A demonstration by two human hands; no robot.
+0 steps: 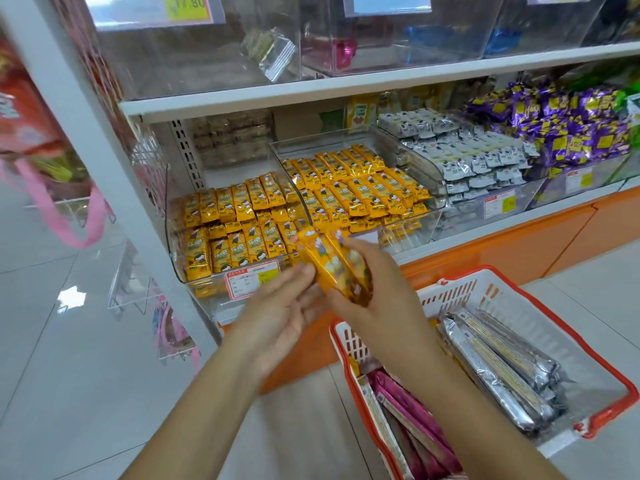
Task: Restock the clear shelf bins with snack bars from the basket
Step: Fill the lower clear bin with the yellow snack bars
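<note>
My right hand (377, 289) grips a bunch of yellow snack bars (332, 265) in front of the lower shelf. My left hand (280, 310) is held open, its fingertips touching the lower end of the bunch. Just behind them a clear bin (176, 237) holds rows of the same yellow bars. A second clear bin (346, 188) to its right also holds yellow bars. A white and red basket (519, 299) stands on the floor at the lower right, with silver packs (502, 368) and pink packs (412, 417) in it.
Further right on the shelf are bins of white bars (471, 161) and purple sweets (571, 129). An upper shelf (381, 81) carries clear boxes. A white post (104, 161) stands at the left, with a pink strap (69, 216) hanging beside it. The floor is glossy tile.
</note>
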